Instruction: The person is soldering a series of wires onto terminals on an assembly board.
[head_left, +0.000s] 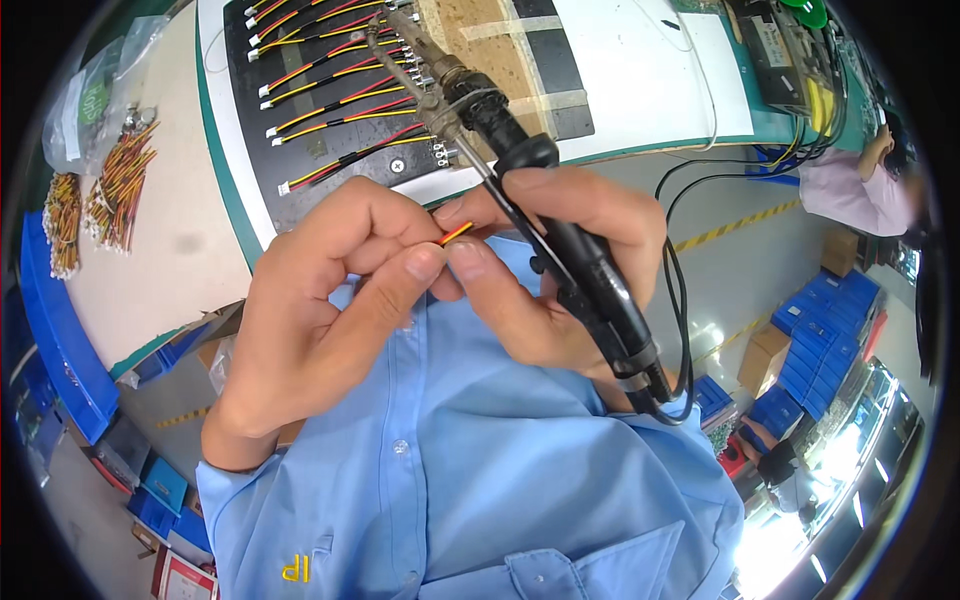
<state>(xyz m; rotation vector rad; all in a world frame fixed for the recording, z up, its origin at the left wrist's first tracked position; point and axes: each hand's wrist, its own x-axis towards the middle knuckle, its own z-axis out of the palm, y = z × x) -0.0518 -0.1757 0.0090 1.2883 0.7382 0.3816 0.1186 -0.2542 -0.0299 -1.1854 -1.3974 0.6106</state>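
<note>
In front of my chest, my left hand (310,310) is closed, its thumb and fingertips pinching a short red, yellow and black wire (457,234). My right hand (560,260) meets it there, thumb and fingertips on the same wire. That hand also grips a soldering iron (600,290) with a black handle and a thin metal tube fixed along it. The iron's metal end points away over a black board (240,120). Several wire leads (350,160) with white plugs lie in a row across that board, their inner ends at small metal parts (440,152). The wire's far ends are hidden by my fingers.
Bundles of similar wires (122,190) and a clear plastic bag (95,115) lie on the table at left. Black cables (680,260) run from the iron to equipment (770,60) at far right. A person in pink (860,190) and blue bins (820,330) are at right.
</note>
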